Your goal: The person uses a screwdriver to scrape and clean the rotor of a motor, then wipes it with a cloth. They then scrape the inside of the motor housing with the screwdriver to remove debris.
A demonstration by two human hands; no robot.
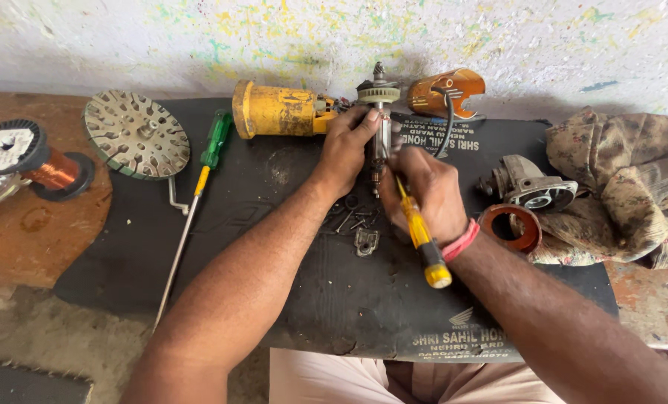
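Observation:
My left hand [347,147] grips a motor armature [380,120] and holds it upright on the black mat [274,224]; a toothed gear sits at the armature's top. My right hand [426,193] is closed around a yellow-handled screwdriver [422,238], whose tip points up at the armature's lower end. Small screws and a metal bracket [365,241] lie on the mat just below both hands. The yellow grinder housing [278,111] lies behind my left hand.
An orange rear cover [446,91] with a black cable, a grey gear head [528,185], a reddish ring [512,227] and a patterned rag [626,187] lie at right. At left: a green-handled screwdriver [213,144], a perforated disc [135,135], a copper wire spool [31,158].

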